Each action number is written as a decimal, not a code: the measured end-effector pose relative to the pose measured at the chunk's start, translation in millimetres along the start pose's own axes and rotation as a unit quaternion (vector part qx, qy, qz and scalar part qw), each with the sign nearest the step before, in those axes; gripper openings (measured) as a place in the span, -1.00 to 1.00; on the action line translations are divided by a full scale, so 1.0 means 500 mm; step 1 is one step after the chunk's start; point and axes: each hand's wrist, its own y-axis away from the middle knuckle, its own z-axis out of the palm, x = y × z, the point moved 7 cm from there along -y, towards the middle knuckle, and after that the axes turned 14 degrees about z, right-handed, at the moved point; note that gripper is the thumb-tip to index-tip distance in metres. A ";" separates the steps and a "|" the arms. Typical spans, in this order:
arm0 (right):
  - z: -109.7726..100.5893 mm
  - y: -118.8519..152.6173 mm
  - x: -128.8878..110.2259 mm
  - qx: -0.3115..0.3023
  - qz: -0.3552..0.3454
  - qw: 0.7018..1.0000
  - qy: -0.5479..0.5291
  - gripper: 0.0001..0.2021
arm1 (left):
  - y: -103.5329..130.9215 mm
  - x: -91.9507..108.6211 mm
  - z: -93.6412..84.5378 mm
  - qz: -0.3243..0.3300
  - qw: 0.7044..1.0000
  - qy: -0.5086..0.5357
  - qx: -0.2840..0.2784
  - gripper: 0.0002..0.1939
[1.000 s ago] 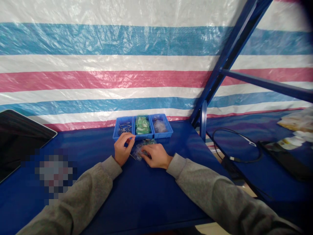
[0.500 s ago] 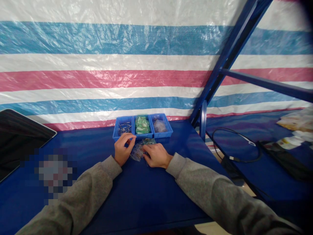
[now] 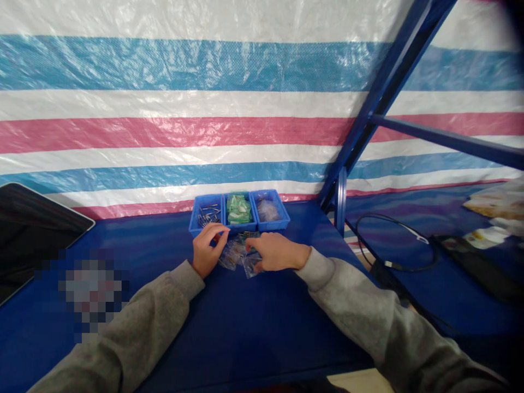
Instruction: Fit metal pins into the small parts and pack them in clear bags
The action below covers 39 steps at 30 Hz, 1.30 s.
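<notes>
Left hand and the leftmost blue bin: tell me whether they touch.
Cannot tell. The head view shows the left hand overlapping the front of the leftmost blue bin, hiding any contact or gap between them.

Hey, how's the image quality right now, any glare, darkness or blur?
In the head view, glare streaks the striped sheet; there too, the right edge darkens, a pixelated patch hides some blue table at left, and the clear bags by the right hand look soft.
</notes>
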 end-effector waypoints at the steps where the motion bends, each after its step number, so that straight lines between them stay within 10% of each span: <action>1: 0.003 0.002 -0.001 -0.001 -0.002 1.000 0.010 -0.49 | 0.000 0.000 0.000 0.001 1.000 -0.001 -0.001 -0.89; 14: 0.000 -0.024 0.008 0.063 0.017 0.987 -0.147 -0.84 | -0.001 0.002 0.000 0.004 1.000 0.001 -0.002 -0.88; 19: -0.025 -0.019 0.031 0.219 0.046 0.910 -0.349 -0.81 | 0.006 -0.013 0.011 -0.027 0.999 0.018 -0.029 -0.84; 25: 0.029 -0.016 0.040 0.268 0.053 0.835 -0.478 -0.79 | 0.005 -0.005 0.031 -0.009 0.995 0.030 -0.092 -0.81; 39: 0.020 0.001 0.033 0.299 0.035 0.830 -0.469 -0.76 | 0.006 0.009 0.046 0.048 0.991 -0.003 -0.122 -0.86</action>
